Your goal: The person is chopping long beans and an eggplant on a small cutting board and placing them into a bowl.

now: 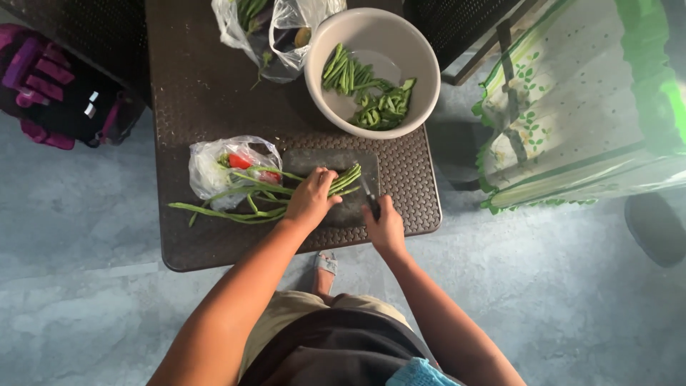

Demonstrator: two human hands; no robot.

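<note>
Bundle of long green beans (286,187) lying across a dark rectangular cutting board (357,163) near the front edge of a dark brown textured table (207,93), cut ends fanned out toward the right. Left hand (312,198) pressed down on the beans, fingers curled over the bunch, pinning it to the board. Right hand (386,227) clenched around the dark handle of a small kitchen knife (369,198), blade angled up just beside the bean tips. Left of the board, touching the trailing stems, a crumpled clear plastic bag (214,168) with something red inside. Further back, a round cream-coloured bowl (357,36) holding chopped green bean pieces (371,96). Beside that bowl, another clear plastic bag (268,32) of vegetables. Off the table at far left, a pink and black bag (53,86) on the grey floor. Below, one sandalled foot (325,268) showing.
</note>
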